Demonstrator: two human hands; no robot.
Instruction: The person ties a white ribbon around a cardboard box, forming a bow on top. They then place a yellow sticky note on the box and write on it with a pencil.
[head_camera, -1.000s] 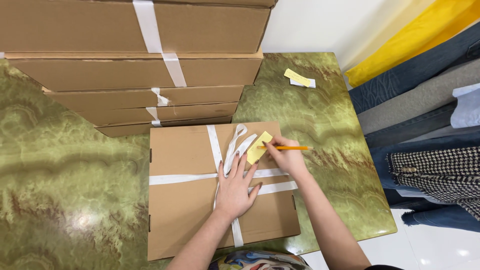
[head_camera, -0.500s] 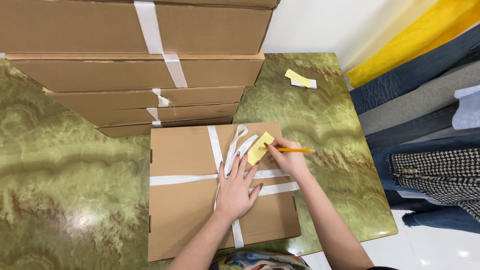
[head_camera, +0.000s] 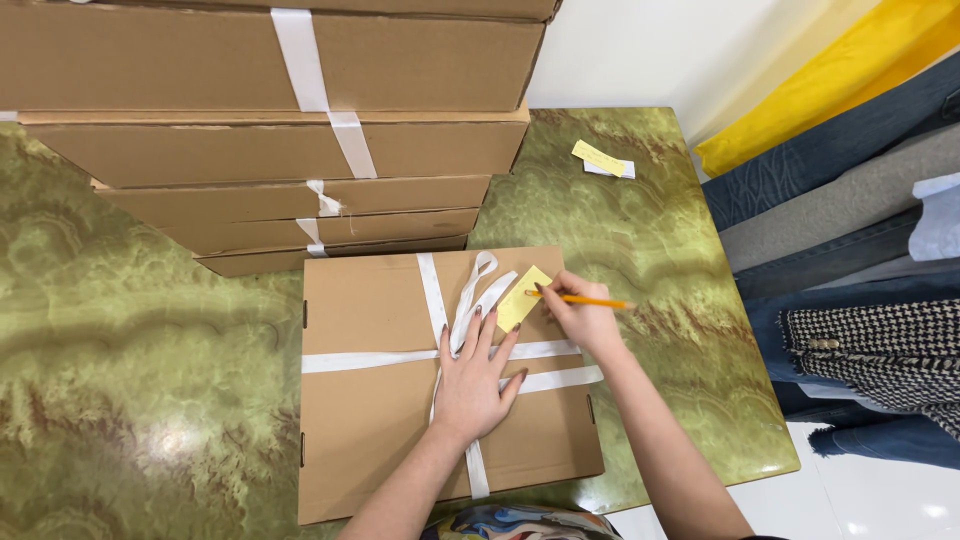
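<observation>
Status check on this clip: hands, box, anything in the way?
Left hand flat on taped cardboard box. Right hand holds yellow pencil, tip at yellow note. Nothing in the way.

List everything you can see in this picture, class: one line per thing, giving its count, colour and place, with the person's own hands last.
Flat cardboard box: one, brown, front of the table, tied crosswise with white tape.
Yellow note: one, on the flat cardboard box, near the tape knot.
Pencil: one, orange-yellow, tip at the yellow note.
Stacked boxes: at least four, brown, tied with white tape, back of the table.
Loose notes: a yellow one over a white one, far right of the table.
Table: one, green marbled top.
Hanging clothes: several, yellow, blue denim, grey, checked, at right.
Left hand: flat on the box, fingertips by the note.
Right hand: holding the pencil.
</observation>
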